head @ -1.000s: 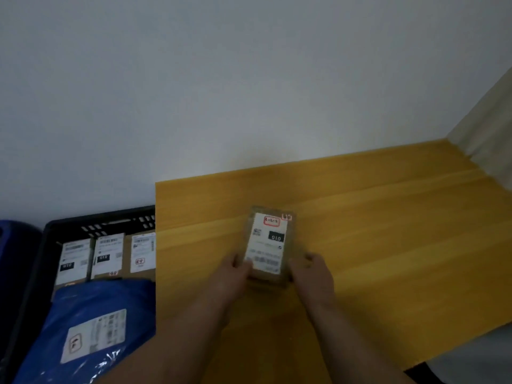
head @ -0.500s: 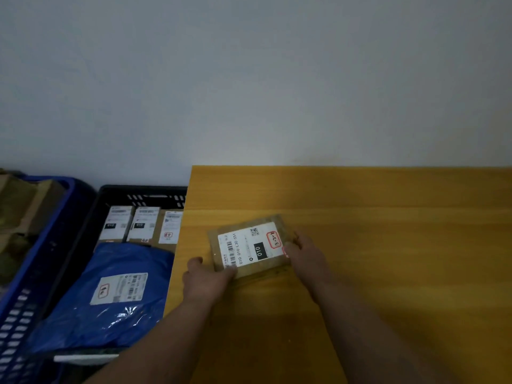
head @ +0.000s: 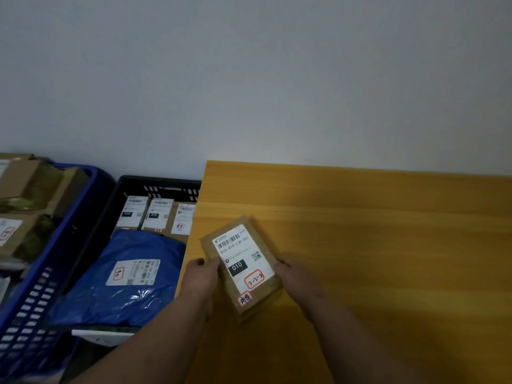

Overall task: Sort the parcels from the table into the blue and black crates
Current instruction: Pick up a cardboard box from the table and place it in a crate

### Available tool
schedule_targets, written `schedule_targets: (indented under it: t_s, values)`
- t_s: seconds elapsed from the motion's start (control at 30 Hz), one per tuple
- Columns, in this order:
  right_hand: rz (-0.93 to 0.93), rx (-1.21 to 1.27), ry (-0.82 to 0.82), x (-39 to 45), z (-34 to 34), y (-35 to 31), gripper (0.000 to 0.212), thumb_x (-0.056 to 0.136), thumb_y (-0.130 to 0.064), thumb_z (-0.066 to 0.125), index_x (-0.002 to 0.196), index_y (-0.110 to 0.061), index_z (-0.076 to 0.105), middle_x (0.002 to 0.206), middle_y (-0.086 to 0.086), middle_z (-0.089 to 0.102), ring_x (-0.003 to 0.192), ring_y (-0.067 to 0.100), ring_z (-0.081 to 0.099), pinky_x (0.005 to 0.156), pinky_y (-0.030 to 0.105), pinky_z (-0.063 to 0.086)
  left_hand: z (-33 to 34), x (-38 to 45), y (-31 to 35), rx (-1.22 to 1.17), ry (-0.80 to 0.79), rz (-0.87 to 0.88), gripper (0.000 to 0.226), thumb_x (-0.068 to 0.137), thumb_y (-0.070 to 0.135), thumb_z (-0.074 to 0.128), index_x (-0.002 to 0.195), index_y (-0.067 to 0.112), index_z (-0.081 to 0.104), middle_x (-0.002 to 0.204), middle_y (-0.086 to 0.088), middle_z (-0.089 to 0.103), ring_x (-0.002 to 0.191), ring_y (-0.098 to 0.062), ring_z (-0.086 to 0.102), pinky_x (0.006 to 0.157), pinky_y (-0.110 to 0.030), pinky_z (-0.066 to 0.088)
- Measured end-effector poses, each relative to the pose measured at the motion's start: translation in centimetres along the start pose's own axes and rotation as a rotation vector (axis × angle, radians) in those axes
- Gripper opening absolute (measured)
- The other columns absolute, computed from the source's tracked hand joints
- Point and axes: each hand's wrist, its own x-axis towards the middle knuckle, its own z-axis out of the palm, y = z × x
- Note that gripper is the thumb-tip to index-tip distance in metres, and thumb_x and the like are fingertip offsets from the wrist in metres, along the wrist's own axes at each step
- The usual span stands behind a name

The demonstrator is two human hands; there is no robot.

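A small brown cardboard parcel [head: 241,266] with a white "010" label is held just above the wooden table [head: 374,245], near its left edge. My left hand [head: 201,278] grips the parcel's left side and my right hand [head: 297,281] grips its right side. Left of the table stands the black crate [head: 155,184], holding a blue plastic mailer [head: 124,275] and three small labelled boxes [head: 155,214]. Further left is the blue crate [head: 69,217], filled with brown cardboard parcels [head: 25,187].
A plain white wall [head: 249,79] runs behind the table and the crates. A white flat item [head: 102,335] pokes out under the blue mailer in the black crate.
The parcel has been turned in my hands, its label now running lengthwise toward me. It sits closer to the table's left edge, and the view has swung left onto the crates.
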Motion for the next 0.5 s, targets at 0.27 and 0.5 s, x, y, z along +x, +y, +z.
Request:
schedule_targets:
  t_s: [0.27, 0.5]
  values:
    - [0.059, 0.232, -0.057, -1.2, 2.5, 0.1, 0.014, 0.095, -0.029, 0.055, 0.085, -0.034, 0.064, 0.090, -0.016, 0.067, 0.083, 0.004, 0.061, 0.060, 0.023, 0.045, -2.7, -0.3, -0.9, -0.092, -0.235, 0.020, 0.018, 0.102, 0.018, 0.043, 0.100, 0.020, 0.061, 0.074, 0.001, 0.075, 0.063, -0.014, 0.072, 0.048, -0.026, 0.053]
    - [-0.002, 0.356, 0.005, -3.3, 6.1, -2.6, 0.011, 0.094, -0.034, 0.059, 0.098, -0.027, 0.067, 0.099, -0.008, 0.072, 0.091, 0.010, 0.065, 0.065, 0.025, 0.045, -7.7, -0.5, 0.6, -0.171, -0.314, 0.110, 0.024, 0.101, 0.014, 0.043, 0.110, 0.018, 0.065, 0.089, -0.008, 0.076, 0.076, -0.022, 0.074, 0.057, -0.031, 0.056]
